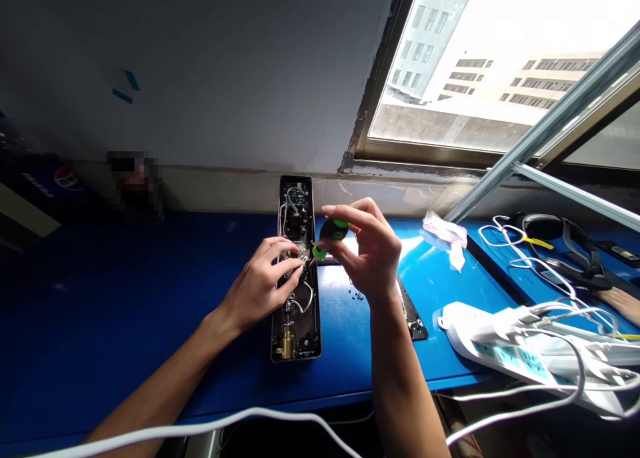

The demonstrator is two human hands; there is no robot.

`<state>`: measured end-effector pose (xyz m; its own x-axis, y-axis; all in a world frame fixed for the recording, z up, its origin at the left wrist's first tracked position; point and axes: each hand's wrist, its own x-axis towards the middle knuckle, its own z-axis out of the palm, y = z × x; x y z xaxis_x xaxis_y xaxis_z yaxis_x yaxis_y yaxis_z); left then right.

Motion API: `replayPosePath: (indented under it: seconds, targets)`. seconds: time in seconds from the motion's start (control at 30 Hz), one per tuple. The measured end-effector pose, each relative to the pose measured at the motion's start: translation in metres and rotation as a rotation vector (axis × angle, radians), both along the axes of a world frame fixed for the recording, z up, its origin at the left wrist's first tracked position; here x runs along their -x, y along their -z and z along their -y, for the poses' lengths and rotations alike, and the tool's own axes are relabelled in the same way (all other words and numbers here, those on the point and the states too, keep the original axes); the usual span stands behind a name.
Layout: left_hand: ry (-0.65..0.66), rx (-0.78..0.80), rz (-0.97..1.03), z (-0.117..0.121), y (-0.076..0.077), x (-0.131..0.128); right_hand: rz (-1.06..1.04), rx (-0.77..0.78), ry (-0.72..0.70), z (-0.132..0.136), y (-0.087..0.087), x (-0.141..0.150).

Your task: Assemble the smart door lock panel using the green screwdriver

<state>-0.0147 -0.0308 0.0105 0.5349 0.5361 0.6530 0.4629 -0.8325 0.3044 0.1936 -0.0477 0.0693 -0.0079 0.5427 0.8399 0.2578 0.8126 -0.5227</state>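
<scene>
A long narrow black casing (314,325) lies on the blue table with its inside facing up, showing a circuit board (299,197), white wires (306,305) and a brass-coloured cylinder (286,345). My left hand (263,278) reaches in from the left, fingers bent and pressed at the casing's middle. What its fingertips pinch there is too small to tell. In my right hand (373,255) is a stubby green-and-black screwdriver (333,230), tilted so that its tip points down into the casing near my left fingertips.
Small dark screws (357,297) and a dark plate (416,326) lie right of the casing. Further right are a crumpled plastic bag (445,231), a white power strip (505,355) with plugs and cables, and a black headset (575,245). Another person's hand (623,303) shows at the right edge.
</scene>
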Motion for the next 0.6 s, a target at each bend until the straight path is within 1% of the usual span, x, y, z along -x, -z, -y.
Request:
replayPosePath:
  seconds: [0.03, 0.07, 0.1, 0.2, 0.23, 0.27, 0.37, 0.43, 0.53, 0.6]
  targets:
    - [0.001, -0.002, 0.0, 0.0005, 0.0002, -0.0005, 0.006, -0.016, 0.043, -0.0002, 0.0002, -0.0002]
    - [0.004, -0.004, 0.001, 0.001, 0.0005, -0.001, 0.016, -0.014, 0.052, -0.0001, 0.0003, -0.0002]
    - [0.009, -0.003, -0.001, 0.0013, 0.0008, -0.0015, 0.027, 0.009, 0.023, 0.0004, 0.0002, -0.0001]
    - [0.017, 0.005, -0.002, 0.0017, 0.0023, -0.0029, 0.038, 0.104, -0.152, 0.002, 0.0, 0.0012]
    - [0.017, 0.007, -0.001, 0.0016, 0.0029, -0.0031, 0.035, 0.105, -0.17, 0.0021, 0.0001, 0.0018]
    - [0.013, 0.01, -0.002, 0.0016, 0.0034, -0.0032, 0.038, 0.093, -0.153, 0.0018, 0.0003, 0.0023]
    - [0.001, 0.014, -0.005, 0.0018, 0.0039, -0.0032, 0.056, 0.017, 0.022, 0.0001, 0.0012, 0.0039]
    - [-0.004, 0.016, -0.007, 0.0026, 0.003, -0.0034, 0.075, 0.013, 0.087, -0.001, 0.0022, 0.0051]
    - [-0.005, 0.011, -0.002, 0.0041, 0.0012, -0.0044, 0.104, 0.05, 0.045, -0.0016, 0.0038, 0.0058]
    - [-0.008, 0.007, 0.004, 0.0051, 0.0007, -0.0052, 0.068, 0.022, 0.048, -0.0016, 0.0045, 0.0035]
